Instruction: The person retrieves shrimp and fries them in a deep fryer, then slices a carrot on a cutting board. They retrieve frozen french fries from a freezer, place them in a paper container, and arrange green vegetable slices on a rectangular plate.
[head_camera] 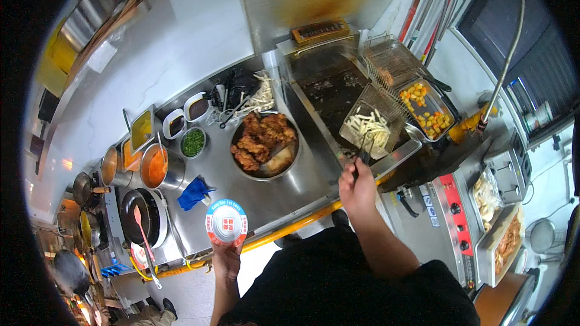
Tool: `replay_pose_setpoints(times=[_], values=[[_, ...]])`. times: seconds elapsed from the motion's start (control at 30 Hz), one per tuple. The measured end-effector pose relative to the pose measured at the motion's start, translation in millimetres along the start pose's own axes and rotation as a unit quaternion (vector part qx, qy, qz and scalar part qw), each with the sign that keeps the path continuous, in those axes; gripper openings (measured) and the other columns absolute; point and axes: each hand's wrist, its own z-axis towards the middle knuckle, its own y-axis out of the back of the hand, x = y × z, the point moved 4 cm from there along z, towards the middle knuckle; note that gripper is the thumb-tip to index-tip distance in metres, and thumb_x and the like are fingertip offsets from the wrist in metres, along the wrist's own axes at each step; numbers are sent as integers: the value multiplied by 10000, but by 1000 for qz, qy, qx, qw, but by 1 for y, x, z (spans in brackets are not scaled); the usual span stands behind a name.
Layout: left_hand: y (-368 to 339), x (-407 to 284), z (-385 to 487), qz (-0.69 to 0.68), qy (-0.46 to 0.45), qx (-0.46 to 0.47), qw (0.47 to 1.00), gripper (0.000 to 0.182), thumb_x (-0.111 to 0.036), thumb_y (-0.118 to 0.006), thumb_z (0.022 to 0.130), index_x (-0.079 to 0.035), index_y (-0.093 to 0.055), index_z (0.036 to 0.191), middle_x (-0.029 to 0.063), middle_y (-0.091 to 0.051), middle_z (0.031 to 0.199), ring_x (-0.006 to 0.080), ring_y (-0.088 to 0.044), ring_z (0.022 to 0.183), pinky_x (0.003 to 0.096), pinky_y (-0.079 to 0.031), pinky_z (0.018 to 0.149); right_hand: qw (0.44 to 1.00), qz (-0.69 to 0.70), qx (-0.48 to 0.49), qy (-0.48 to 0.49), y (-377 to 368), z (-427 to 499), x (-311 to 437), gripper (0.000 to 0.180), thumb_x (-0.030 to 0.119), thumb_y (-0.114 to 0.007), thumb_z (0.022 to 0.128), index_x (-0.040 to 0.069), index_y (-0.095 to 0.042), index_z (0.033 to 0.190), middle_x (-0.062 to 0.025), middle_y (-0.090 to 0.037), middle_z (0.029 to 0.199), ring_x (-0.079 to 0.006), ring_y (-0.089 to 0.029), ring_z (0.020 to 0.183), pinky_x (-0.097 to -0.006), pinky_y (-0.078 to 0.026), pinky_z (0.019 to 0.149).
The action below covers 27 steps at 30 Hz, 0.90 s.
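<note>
My left hand holds a small round plate with a blue and red printed rim, over the front edge of the steel counter. In my right hand is the black handle of a utensil, likely tongs, whose thin metal prongs reach to pale fries. Those fries lie in a wire fryer basket above the dark fryer. Between the hands, farther back, a steel bowl holds browned fried chicken pieces. A blue cloth lies left of the plate.
A tray of diced vegetables stands right of the fryer. Pots, a bowl of chopped greens, sauce tubs and a black frying pan are at left. A yellow rail runs along the counter front. Part of another person shows lower left.
</note>
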Motion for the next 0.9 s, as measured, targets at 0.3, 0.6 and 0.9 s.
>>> replay_pose_setpoints(times=[0.3,0.6,0.9], values=[[84,-13,29,32,-15,-14,999,584,-59,-572,954,-204,-342,1471,95,-500,1416,288,-579,1225,444,-557,959,993,90,3,78,-63,110,-52,327,217,-376,1076,86,-463,789,-8,-517,707,-114,-449,566,-217,-389,475],[58,25,57,66,24,-23,997,543,-27,-496,985,-179,-299,1467,152,-524,1359,313,-609,1170,497,-550,958,996,81,-38,27,-47,190,-106,254,237,-319,1092,78,-462,955,-28,-524,721,-122,-502,541,-220,-418,420],[47,42,43,306,90,-123,940,670,-425,-563,998,-168,-219,1512,212,-565,1220,326,-658,955,468,-577,815,988,64,-58,-129,-16,227,-133,413,369,-434,1079,52,-459,1342,-144,-607,1047,-225,-622,750,-263,-574,547]])
